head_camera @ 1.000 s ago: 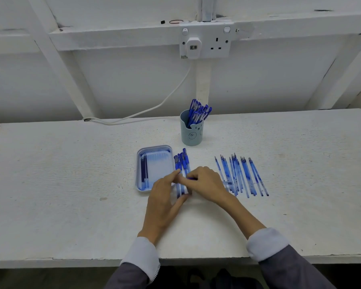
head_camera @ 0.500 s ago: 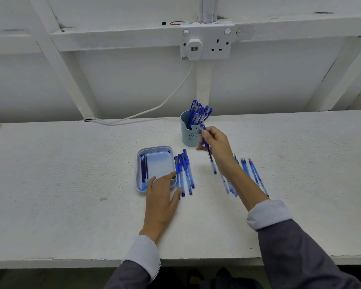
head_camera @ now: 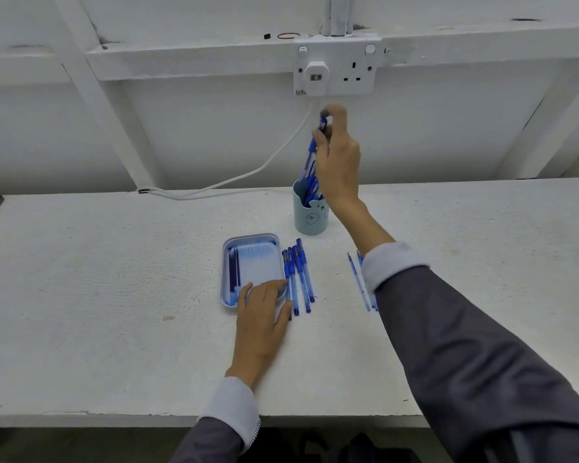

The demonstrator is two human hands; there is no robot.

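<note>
My right hand is raised above the pale blue pen cup and pinches a blue pen that hangs upright, its lower end among the other pens in the cup. My left hand lies flat on the table, fingers straight, touching the near corner of the blue tray. A few dark refills lie along the tray's left side. Several capped blue pens lie in a row just right of the tray. My right sleeve hides most of a row of thin blue refills.
A white table runs the width of the view, its front edge close to me. A wall socket with a white plug sits above the cup, and its cable trails down onto the table's back edge.
My right hand left the pens by the tray, reached back to the cup, and has risen high above it with one pen. My left hand slid onto the tray's corner.
</note>
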